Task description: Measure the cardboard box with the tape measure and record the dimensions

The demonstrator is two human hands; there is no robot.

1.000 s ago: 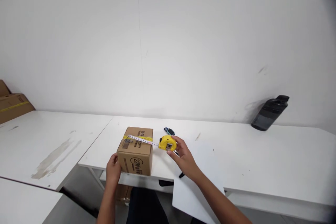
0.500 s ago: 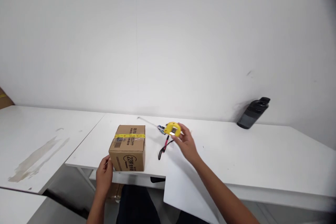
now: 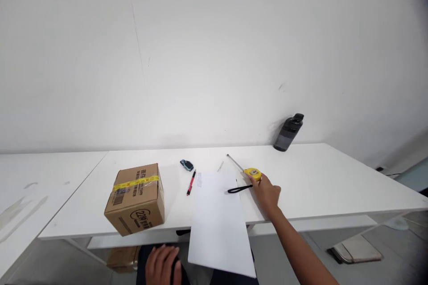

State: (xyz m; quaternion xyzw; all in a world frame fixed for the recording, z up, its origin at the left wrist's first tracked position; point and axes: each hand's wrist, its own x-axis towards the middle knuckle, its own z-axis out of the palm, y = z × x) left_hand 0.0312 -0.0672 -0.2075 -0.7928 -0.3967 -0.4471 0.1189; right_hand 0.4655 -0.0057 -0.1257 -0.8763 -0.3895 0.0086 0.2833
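My right hand point(image 3: 266, 193) grips a yellow tape measure point(image 3: 253, 173) just above the table, right of the paper. A short length of its metal blade point(image 3: 235, 163) sticks out to the upper left, and a black wrist strap point(image 3: 239, 189) hangs from it over the paper's edge. My left hand point(image 3: 163, 265) rests on my leg below the table edge, fingers extended and holding nothing. The cardboard box point(image 3: 135, 199), with yellow tape across its top, sits at the table's left front. White paper point(image 3: 219, 222) lies partly on the table and overhangs its front edge.
A red and black pen point(image 3: 191, 182) lies left of the paper, near a small dark blue object point(image 3: 187, 165). A black bottle point(image 3: 289, 132) leans against the wall. Another cardboard box point(image 3: 123, 259) is under the table.
My right hand has carried the tape measure right and down, away from the box. My left hand has let go of the box and dropped to my leg. The view has shifted right.
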